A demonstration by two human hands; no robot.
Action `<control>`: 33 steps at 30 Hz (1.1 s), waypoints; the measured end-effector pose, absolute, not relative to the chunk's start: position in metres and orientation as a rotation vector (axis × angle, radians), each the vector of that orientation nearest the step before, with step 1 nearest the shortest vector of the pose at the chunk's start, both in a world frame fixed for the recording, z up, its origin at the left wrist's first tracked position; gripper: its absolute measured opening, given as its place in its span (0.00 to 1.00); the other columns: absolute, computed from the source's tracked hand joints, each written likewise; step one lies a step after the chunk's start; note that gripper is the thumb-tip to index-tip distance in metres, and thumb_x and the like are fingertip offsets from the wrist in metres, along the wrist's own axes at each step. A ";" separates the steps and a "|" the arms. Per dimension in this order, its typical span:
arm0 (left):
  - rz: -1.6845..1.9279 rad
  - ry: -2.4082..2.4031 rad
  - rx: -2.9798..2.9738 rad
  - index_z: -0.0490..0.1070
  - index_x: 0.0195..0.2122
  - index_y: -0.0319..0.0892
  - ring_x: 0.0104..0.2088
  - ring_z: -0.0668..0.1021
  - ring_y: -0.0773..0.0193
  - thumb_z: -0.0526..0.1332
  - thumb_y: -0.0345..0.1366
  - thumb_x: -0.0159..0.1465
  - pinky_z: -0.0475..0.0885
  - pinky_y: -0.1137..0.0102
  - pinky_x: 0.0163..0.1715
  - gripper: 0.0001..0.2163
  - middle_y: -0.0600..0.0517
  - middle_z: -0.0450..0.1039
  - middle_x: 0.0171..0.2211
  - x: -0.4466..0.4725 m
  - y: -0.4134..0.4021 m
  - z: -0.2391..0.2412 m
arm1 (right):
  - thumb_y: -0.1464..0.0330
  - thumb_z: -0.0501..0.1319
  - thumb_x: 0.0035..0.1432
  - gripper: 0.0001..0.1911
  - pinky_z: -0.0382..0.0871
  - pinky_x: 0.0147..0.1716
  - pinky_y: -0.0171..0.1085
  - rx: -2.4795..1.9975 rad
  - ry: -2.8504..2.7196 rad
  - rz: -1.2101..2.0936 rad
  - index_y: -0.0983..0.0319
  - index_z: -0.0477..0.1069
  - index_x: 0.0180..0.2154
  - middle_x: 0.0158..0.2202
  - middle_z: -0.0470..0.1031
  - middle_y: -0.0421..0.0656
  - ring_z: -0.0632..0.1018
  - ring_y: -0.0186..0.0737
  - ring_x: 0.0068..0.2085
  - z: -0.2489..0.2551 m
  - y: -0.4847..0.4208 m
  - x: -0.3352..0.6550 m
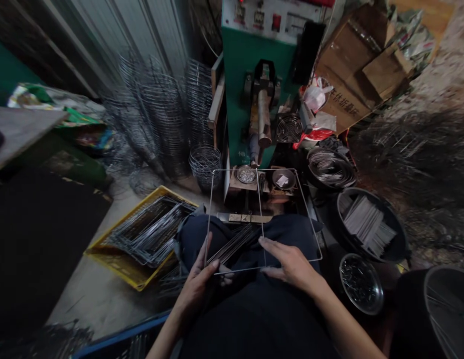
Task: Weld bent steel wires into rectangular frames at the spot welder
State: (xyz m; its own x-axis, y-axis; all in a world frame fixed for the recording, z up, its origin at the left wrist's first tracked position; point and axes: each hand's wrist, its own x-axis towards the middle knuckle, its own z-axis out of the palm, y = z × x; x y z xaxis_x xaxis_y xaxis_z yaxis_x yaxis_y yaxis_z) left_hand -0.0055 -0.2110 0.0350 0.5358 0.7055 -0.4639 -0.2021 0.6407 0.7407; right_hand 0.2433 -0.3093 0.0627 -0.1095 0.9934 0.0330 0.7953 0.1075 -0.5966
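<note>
A thin rectangular wire frame (pixel 308 209) with a middle cross wire lies over my lap, its far edge near the green machine (pixel 250 75). My left hand (pixel 198 279) pinches the frame's near left corner, thumb up along the left side wire. My right hand (pixel 289 264) rests on the near edge by the middle wire, fingers closed on it. A bundle of straight wire rods (pixel 233 244) lies across my dark trousers under the frame.
A yellow crate (pixel 115 262) of finished wire frames sits on the floor at left. Stacked wire baskets (pixel 160 114) stand behind it. Black tubs with metal strips (pixel 368 224), wire pieces (pixel 331 167) and small parts (pixel 361 284) crowd the right. Cardboard boxes (pixel 361 60) at top right.
</note>
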 end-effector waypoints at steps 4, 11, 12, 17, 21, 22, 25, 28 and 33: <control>0.582 0.804 0.653 0.30 0.71 0.49 0.24 0.79 0.60 0.65 0.38 0.61 0.74 0.69 0.26 0.46 0.50 0.78 0.26 -0.004 -0.211 0.036 | 0.68 0.69 0.55 0.41 0.67 0.59 0.40 -1.755 -1.953 0.618 0.56 0.56 0.67 0.64 0.64 0.46 0.69 0.45 0.61 0.065 -0.312 0.245; 0.609 0.804 0.656 0.33 0.71 0.50 0.23 0.79 0.60 0.65 0.38 0.61 0.75 0.68 0.26 0.46 0.51 0.78 0.26 0.001 -0.213 0.037 | 0.68 0.70 0.54 0.40 0.67 0.59 0.39 -1.758 -1.946 0.615 0.57 0.58 0.65 0.63 0.64 0.45 0.69 0.44 0.61 0.062 -0.311 0.251; 0.615 0.802 0.654 0.33 0.71 0.50 0.23 0.79 0.60 0.65 0.38 0.61 0.75 0.69 0.26 0.45 0.51 0.79 0.26 0.002 -0.213 0.038 | 0.68 0.69 0.54 0.40 0.67 0.59 0.39 -1.754 -1.945 0.618 0.56 0.58 0.66 0.63 0.64 0.45 0.69 0.44 0.61 0.062 -0.311 0.251; 0.628 0.786 0.631 0.35 0.71 0.50 0.23 0.80 0.59 0.66 0.38 0.60 0.74 0.70 0.25 0.45 0.50 0.79 0.26 0.004 -0.212 0.041 | 0.68 0.69 0.55 0.40 0.68 0.58 0.40 -1.733 -1.948 0.627 0.55 0.58 0.66 0.63 0.65 0.45 0.70 0.45 0.60 0.064 -0.308 0.253; 0.625 0.779 0.631 0.35 0.71 0.51 0.23 0.79 0.59 0.66 0.37 0.60 0.74 0.69 0.25 0.45 0.50 0.79 0.27 0.003 -0.211 0.038 | 0.71 0.69 0.54 0.41 0.69 0.58 0.41 -1.711 -1.958 0.618 0.56 0.58 0.66 0.62 0.66 0.46 0.70 0.46 0.60 0.067 -0.307 0.254; 0.623 0.777 0.631 0.34 0.71 0.51 0.23 0.79 0.59 0.65 0.37 0.61 0.74 0.69 0.25 0.45 0.50 0.79 0.27 0.003 -0.210 0.038 | 0.71 0.69 0.53 0.41 0.69 0.57 0.41 -1.709 -1.961 0.616 0.56 0.58 0.66 0.62 0.66 0.46 0.70 0.46 0.60 0.067 -0.307 0.254; 0.634 0.775 0.633 0.32 0.71 0.49 0.22 0.78 0.60 0.65 0.37 0.61 0.74 0.70 0.25 0.46 0.50 0.78 0.26 0.004 -0.211 0.037 | 0.71 0.70 0.53 0.42 0.70 0.57 0.42 -1.712 -1.962 0.613 0.55 0.58 0.66 0.62 0.67 0.46 0.71 0.47 0.59 0.066 -0.306 0.255; 0.643 0.779 0.641 0.32 0.71 0.48 0.23 0.78 0.60 0.64 0.38 0.61 0.74 0.69 0.26 0.45 0.50 0.78 0.25 0.004 -0.211 0.038 | 0.71 0.70 0.53 0.42 0.70 0.57 0.42 -1.713 -1.954 0.616 0.55 0.57 0.66 0.62 0.67 0.46 0.71 0.47 0.59 0.064 -0.306 0.255; 0.621 0.765 0.652 0.30 0.71 0.47 0.23 0.78 0.59 0.64 0.38 0.62 0.73 0.69 0.26 0.45 0.48 0.78 0.25 0.003 -0.208 0.036 | 0.71 0.70 0.52 0.42 0.71 0.56 0.41 -1.713 -1.955 0.614 0.55 0.58 0.66 0.61 0.68 0.46 0.72 0.47 0.59 0.064 -0.304 0.256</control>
State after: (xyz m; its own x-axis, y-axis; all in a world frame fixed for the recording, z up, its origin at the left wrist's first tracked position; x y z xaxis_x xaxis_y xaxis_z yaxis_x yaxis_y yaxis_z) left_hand 0.0033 -0.2081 0.0362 0.5681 0.7082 -0.4192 -0.2644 0.6394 0.7220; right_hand 0.2562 -0.3038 0.0637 -0.1130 0.9922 0.0532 0.7836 0.1219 -0.6092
